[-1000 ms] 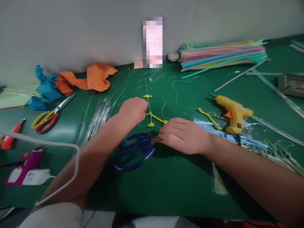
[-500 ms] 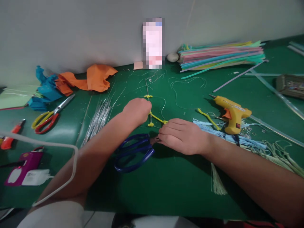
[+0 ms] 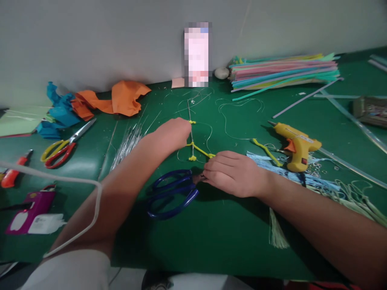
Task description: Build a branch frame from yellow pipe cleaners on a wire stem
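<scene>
A thin grey stem (image 3: 189, 108) lies on the green table, with small yellow knots along it and a yellow pipe cleaner (image 3: 201, 149) branching off to the right. My left hand (image 3: 175, 131) is closed just left of the stem, its fingertips hidden near the left side of the yellow branch. At the right end of that branch, my right hand (image 3: 229, 173) is closed with its fingers on the pipe cleaner's tip. Blue-handled scissors (image 3: 173, 205) lie below, their blades running under my right fingers. A clear thread (image 3: 211, 131) loops beside the stem.
Right of my hand are a yellow glue gun (image 3: 298, 145), blue tassels (image 3: 320, 181) and a yellow piece (image 3: 266, 151). Behind lies a bundle of coloured pipe cleaners (image 3: 284, 72). Wires (image 3: 128, 147), red-and-yellow scissors (image 3: 59, 151) and orange paper (image 3: 127, 96) are leftward. A white cable (image 3: 98, 201) crosses my left arm.
My left hand has shifted slightly up and left, off the grey stem, uncovering more of it and of the yellow branch. My right hand stays nearly still.
</scene>
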The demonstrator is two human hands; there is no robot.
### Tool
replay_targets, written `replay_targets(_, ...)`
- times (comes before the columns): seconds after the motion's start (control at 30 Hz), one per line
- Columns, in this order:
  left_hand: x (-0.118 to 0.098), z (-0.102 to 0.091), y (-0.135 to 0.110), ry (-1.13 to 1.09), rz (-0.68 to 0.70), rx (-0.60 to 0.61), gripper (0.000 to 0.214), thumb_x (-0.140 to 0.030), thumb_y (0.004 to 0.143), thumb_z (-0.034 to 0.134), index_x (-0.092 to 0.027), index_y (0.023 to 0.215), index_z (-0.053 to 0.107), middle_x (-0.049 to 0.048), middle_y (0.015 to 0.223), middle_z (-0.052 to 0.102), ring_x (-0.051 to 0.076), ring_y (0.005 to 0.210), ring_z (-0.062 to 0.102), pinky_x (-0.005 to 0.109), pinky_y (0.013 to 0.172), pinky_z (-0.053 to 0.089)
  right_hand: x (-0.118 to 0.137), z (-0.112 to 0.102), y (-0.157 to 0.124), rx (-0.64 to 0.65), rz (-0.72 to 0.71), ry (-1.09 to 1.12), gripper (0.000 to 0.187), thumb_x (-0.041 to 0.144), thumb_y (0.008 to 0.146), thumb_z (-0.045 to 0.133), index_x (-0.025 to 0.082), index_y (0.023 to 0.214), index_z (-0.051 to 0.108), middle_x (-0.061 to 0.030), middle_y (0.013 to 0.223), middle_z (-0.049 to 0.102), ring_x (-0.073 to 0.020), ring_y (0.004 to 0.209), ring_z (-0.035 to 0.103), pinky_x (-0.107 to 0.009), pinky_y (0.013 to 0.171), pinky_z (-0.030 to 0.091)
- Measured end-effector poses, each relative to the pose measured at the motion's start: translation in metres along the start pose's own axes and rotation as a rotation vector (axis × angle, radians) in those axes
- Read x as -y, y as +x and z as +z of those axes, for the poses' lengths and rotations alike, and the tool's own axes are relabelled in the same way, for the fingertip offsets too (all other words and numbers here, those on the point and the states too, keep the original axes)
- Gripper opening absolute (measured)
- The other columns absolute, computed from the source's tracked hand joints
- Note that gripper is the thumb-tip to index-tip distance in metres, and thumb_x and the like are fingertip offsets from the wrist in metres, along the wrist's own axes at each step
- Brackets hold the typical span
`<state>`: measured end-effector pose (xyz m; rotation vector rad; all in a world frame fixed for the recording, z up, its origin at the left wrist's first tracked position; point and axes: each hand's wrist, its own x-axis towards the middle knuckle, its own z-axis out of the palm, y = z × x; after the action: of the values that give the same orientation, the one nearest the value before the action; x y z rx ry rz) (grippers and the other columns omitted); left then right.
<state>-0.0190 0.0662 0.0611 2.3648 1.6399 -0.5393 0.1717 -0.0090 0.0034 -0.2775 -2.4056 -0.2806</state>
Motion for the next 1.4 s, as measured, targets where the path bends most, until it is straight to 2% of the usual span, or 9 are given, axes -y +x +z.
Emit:
replay_targets(0.13, 0.012, -0.002, 0.003, -0.078, 0.047, 0.014, 0.023, -0.009, 0.073, 0.055, -0.018, 0.081, 0.076, 0.0076, 0.077, 0.071, 0.017, 0.065, 0.058, 0.032, 0.062, 0.038, 0.0, 0.0, 0.0, -0.012, 0.006, 0.008, 0.011, 0.015, 0.094, 0.057, 0.017, 0.083, 0.059, -0.003, 0.083, 0.072, -0.0141, 0.077, 0.063, -0.029, 0.073, 0.051)
replay_targets(0.37, 0.031, 0.012, 0.009, -0.206, 0.144, -0.047, 0.013, -0.013, 0.069, 0.058, -0.018, 0.076, 0.067, 0.0027, 0.074, 0.068, 0.014, 0.061, 0.054, 0.028, 0.057, 0.036, 0.0, -0.001, 0.002, -0.017, 0.005, 0.016, 0.011, 0.015, 0.094, 0.058, 0.016, 0.083, 0.059, -0.004, 0.083, 0.073, -0.0145, 0.077, 0.064, -0.029, 0.073, 0.051)
replay_targets(0.47, 0.023, 0.015, -0.009, -0.327, 0.179, -0.168, 0.011, -0.011, 0.07, 0.059, -0.016, 0.075, 0.066, 0.0025, 0.076, 0.068, 0.013, 0.064, 0.055, 0.027, 0.059, 0.038, 0.0, -0.001, 0.002, -0.027, 0.025, 0.007, 0.012, 0.016, 0.095, 0.056, 0.018, 0.084, 0.057, -0.0021, 0.081, 0.072, -0.0134, 0.077, 0.064, -0.028, 0.074, 0.051)
replay_targets(0.6, 0.002, 0.015, -0.052, -0.669, 0.23, -0.281, 0.006, -0.018, 0.077, 0.064, -0.018, 0.078, 0.07, -0.0019, 0.072, 0.069, 0.011, 0.066, 0.06, 0.024, 0.063, 0.043, -0.001, 0.001, 0.0, -0.026, 0.045, 0.014, 0.01, 0.018, 0.095, 0.058, 0.018, 0.085, 0.056, -0.0017, 0.08, 0.072, -0.0135, 0.074, 0.064, -0.028, 0.071, 0.051)
replay_targets(0.73, -0.012, 0.017, -0.08, -0.872, 0.207, -0.142, 0.009, -0.016, 0.077, 0.067, -0.02, 0.083, 0.073, -0.0045, 0.073, 0.072, 0.01, 0.068, 0.063, 0.022, 0.064, 0.045, -0.001, 0.003, -0.002, -0.018, 0.051, 0.043, 0.01, 0.017, 0.094, 0.059, 0.018, 0.085, 0.056, -0.0032, 0.08, 0.073, -0.0145, 0.075, 0.064, -0.029, 0.073, 0.053)
replay_targets(0.93, -0.015, 0.026, -0.08, -0.954, 0.181, -0.12, 0.003, -0.017, 0.076, 0.071, -0.018, 0.074, 0.07, -0.0037, 0.072, 0.068, 0.009, 0.067, 0.061, 0.022, 0.063, 0.045, -0.001, 0.005, -0.003, -0.02, 0.065, 0.084, 0.009, 0.017, 0.093, 0.061, 0.016, 0.086, 0.056, -0.0049, 0.082, 0.073, -0.0151, 0.075, 0.065, -0.03, 0.075, 0.055)
replay_targets(1.17, -0.018, 0.034, -0.077, -1.025, 0.146, -0.215, 0.006, -0.019, 0.077, 0.072, -0.017, 0.072, 0.071, -0.001, 0.077, 0.071, 0.012, 0.072, 0.064, 0.024, 0.067, 0.048, -0.002, 0.004, -0.004, -0.054, 0.089, 0.081, 0.011, 0.02, 0.093, 0.062, 0.017, 0.085, 0.057, -0.005, 0.082, 0.074, -0.0149, 0.077, 0.067, -0.03, 0.076, 0.056)
replay_targets(1.3, -0.016, 0.033, -0.076, -0.977, 0.177, -0.192, 0.004, -0.019, 0.077, 0.072, -0.018, 0.073, 0.072, -0.0013, 0.078, 0.072, 0.013, 0.074, 0.065, 0.026, 0.068, 0.049, -0.001, 0.004, -0.004, -0.045, 0.095, 0.089, 0.009, 0.019, 0.092, 0.064, 0.016, 0.086, 0.058, -0.006, 0.084, 0.075, -0.0154, 0.078, 0.068, -0.031, 0.076, 0.056)
replay_targets(1.4, -0.01, 0.03, -0.077, -0.917, 0.265, -0.16, 0.004, -0.018, 0.078, 0.072, -0.02, 0.076, 0.075, -0.0019, 0.082, 0.074, 0.013, 0.08, 0.067, 0.027, 0.077, 0.05, -0.001, 0.003, -0.003, -0.05, 0.113, 0.087, 0.009, 0.02, 0.093, 0.063, 0.017, 0.086, 0.058, -0.0055, 0.083, 0.076, -0.0149, 0.077, 0.069, -0.03, 0.074, 0.056)
